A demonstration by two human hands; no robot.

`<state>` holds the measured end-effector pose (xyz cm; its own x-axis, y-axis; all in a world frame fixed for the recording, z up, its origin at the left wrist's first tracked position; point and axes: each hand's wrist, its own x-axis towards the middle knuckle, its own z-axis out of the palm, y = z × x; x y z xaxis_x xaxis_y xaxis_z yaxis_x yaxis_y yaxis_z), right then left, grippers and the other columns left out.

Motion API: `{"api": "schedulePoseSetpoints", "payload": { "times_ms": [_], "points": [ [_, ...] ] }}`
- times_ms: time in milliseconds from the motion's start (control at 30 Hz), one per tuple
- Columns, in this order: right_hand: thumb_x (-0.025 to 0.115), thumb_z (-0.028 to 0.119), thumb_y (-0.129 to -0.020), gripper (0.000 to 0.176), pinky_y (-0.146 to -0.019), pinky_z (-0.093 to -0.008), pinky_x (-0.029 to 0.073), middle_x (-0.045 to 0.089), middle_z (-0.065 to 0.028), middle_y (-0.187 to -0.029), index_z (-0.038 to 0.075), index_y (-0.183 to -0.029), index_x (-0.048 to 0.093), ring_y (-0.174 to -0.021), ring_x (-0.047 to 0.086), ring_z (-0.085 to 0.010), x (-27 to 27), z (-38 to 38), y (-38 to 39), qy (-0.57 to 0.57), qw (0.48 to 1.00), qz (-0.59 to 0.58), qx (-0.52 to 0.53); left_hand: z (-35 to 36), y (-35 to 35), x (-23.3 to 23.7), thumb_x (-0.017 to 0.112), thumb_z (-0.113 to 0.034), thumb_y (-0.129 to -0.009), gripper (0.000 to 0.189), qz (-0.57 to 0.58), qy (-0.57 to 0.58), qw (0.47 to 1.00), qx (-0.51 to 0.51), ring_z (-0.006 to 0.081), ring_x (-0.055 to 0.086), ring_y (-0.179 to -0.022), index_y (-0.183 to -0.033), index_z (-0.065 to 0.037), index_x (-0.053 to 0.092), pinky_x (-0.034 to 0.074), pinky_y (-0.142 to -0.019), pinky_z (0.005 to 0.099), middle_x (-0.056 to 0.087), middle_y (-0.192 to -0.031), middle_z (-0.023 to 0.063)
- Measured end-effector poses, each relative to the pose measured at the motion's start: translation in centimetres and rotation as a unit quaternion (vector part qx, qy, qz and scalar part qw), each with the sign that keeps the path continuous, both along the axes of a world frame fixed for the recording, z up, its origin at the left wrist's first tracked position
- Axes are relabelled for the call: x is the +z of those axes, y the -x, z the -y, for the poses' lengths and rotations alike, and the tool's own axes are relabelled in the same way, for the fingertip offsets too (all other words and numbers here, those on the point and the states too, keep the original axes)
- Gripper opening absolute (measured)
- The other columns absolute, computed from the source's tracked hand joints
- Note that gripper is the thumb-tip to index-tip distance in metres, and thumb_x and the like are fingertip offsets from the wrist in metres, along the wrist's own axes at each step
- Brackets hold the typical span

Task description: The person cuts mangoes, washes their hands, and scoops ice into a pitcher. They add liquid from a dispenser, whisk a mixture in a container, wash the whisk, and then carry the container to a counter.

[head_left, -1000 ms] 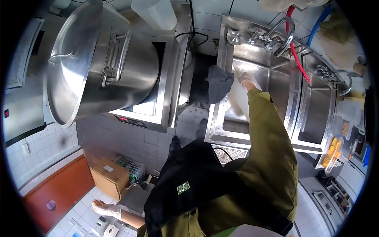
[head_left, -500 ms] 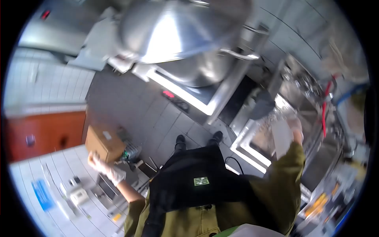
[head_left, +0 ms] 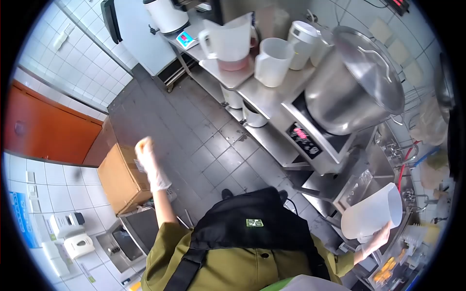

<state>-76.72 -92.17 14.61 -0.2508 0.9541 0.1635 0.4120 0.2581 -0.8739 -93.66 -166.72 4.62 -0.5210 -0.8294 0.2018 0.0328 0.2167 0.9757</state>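
Observation:
My right hand [head_left: 377, 239], in a clear glove, grips a large translucent white plastic pitcher [head_left: 366, 213] by its handle side. The pitcher is tilted, its wide opening away from me, over the sink area. My left hand [head_left: 149, 162], also gloved, is held out over the floor near a cardboard box [head_left: 121, 182]. Its fingers are curled closed, and I cannot tell whether anything is inside them.
A big lidded steel pot [head_left: 340, 97] stands on an induction cooker [head_left: 308, 140] ahead right. Measuring jugs [head_left: 274, 63] and a pitcher with pink liquid [head_left: 232, 48] are on the steel table. A sink [head_left: 359, 182] lies right; a hand basin [head_left: 124, 247] is left. An orange door [head_left: 43, 128] is far left.
The view has swung right, so the steel table and jugs now show. My right hand with the pitcher appears lower, nearer my body; my left hand reaches further forward, still closed.

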Motion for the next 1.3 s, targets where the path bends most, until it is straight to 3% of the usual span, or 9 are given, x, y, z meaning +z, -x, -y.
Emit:
{"api": "schedulePoseSetpoints", "payload": {
  "times_ms": [233, 333, 400, 500, 867, 933, 1100, 1133, 1300],
  "points": [
    [0.065, 0.04, -0.082, 0.035, -0.038, -0.0192, 0.016, 0.03, 0.0097, -0.054, 0.013, -0.067, 0.048, -0.042, 0.025, -0.0013, 1.8, 17.0, -2.1, 0.087, 0.953, -0.091, 0.274, 0.0, 19.9, 4.3, 0.06, -0.03, -0.084, 0.028, 0.024, 0.097, 0.949, -0.299, 0.0187, 0.055, -0.087, -0.098, -0.005, 0.061, 0.043, -0.08, 0.0304, 0.059, -0.09, 0.0091],
    [0.069, 0.043, -0.078, 0.043, -0.038, -0.0201, 0.016, 0.03, 0.0082, -0.051, 0.016, -0.062, 0.039, -0.041, 0.028, -0.0022, 0.8, 24.9, 3.5, 0.092, 0.923, -0.084, 0.364, -3.0, 30.2, 5.9, 0.06, -0.044, -0.082, 0.061, 0.031, 0.118, 0.936, -0.329, 0.0281, 0.051, -0.106, -0.119, 0.003, 0.048, 0.04, -0.092, 0.0357, 0.052, -0.118, 0.0191],
    [0.072, 0.044, -0.074, 0.044, -0.041, -0.0206, 0.021, 0.038, 0.0068, -0.055, 0.011, -0.064, 0.045, -0.047, 0.033, -0.0026, 0.5, 30.2, 7.3, 0.134, 0.903, -0.07, 0.402, -4.7, 36.3, 5.8, 0.061, -0.053, -0.079, 0.073, 0.004, 0.014, 0.914, -0.405, 0.0253, 0.055, -0.097, -0.119, 0.007, 0.046, 0.045, -0.084, 0.0352, 0.056, -0.11, 0.0193],
    [0.07, 0.045, -0.076, 0.042, -0.038, -0.0199, 0.02, 0.042, 0.0045, -0.051, 0.01, -0.067, 0.05, -0.041, 0.033, -0.0037, -1.9, 36.4, 13.2, 0.128, 0.879, -0.099, 0.449, -4.8, 41.3, 5.1, 0.062, -0.037, -0.084, 0.039, 0.062, -0.044, 0.848, -0.524, 0.0093, 0.053, -0.075, -0.1, -0.001, 0.063, 0.045, -0.066, 0.0268, 0.062, -0.086, 0.0034],
    [0.077, 0.045, -0.068, 0.046, -0.04, -0.0189, 0.024, 0.045, 0.0055, -0.053, 0.004, -0.073, 0.058, -0.045, 0.037, -0.0022, 1.9, 53.6, 27.4, 0.2, 0.914, -0.078, 0.345, 8.4, 41.5, 7.7, 0.068, -0.027, -0.08, 0.024, -0.007, -0.247, 0.822, -0.514, 0.0017, 0.035, -0.055, -0.071, -0.007, 0.058, 0.026, -0.048, 0.0211, 0.044, -0.062, -0.0082],
    [0.076, 0.045, -0.068, 0.045, -0.041, -0.0188, 0.024, 0.045, 0.0062, -0.054, 0.003, -0.074, 0.058, -0.046, 0.037, -0.0017, 2.2, 55.8, 28.9, 0.192, 0.923, -0.062, 0.328, 13.8, 41.7, 7.5, 0.067, -0.022, -0.082, 0.025, 0.024, -0.254, 0.792, -0.554, 0.0043, 0.05, -0.071, -0.085, 0.002, 0.063, 0.041, -0.062, 0.0213, 0.059, -0.078, -0.0017],
    [0.075, 0.041, -0.07, 0.042, -0.047, -0.0185, 0.025, 0.044, 0.0079, -0.059, 0.003, -0.077, 0.059, -0.053, 0.036, -0.0009, 2.6, 65.2, 35.3, 0.175, 0.933, -0.04, 0.312, 27.0, 43.4, 10.1, 0.074, -0.021, -0.074, 0.023, 0.045, -0.207, 0.823, -0.527, 0.0039, 0.047, -0.064, -0.077, -0.001, 0.061, 0.039, -0.058, 0.0203, 0.057, -0.072, -0.0029],
    [0.074, 0.039, -0.072, 0.039, -0.047, -0.0187, 0.024, 0.042, 0.0082, -0.058, 0.004, -0.075, 0.057, -0.052, 0.034, -0.001, 2.1, 67.3, 36.9, 0.173, 0.939, -0.058, 0.291, 29.2, 44.3, 10.8, 0.073, -0.029, -0.074, 0.031, 0.027, -0.176, 0.841, -0.511, 0.002, 0.036, -0.051, -0.07, -0.005, 0.055, 0.024, -0.045, 0.0202, 0.045, -0.059, -0.0063],
    [0.065, 0.029, -0.084, 0.03, -0.043, -0.0196, 0.019, 0.036, 0.0084, -0.055, 0.01, -0.067, 0.048, -0.048, 0.028, -0.0016, -0.5, 77.7, 47.3, 0.183, 0.936, -0.203, 0.224, 40.6, 49.1, 18.2, 0.075, -0.021, -0.073, 0.025, -0.029, -0.113, 0.877, -0.466, 0.0052, 0.046, -0.059, -0.078, 0.0, 0.062, 0.035, -0.055, 0.02, 0.055, -0.068, -0.0026]
  ]
}}
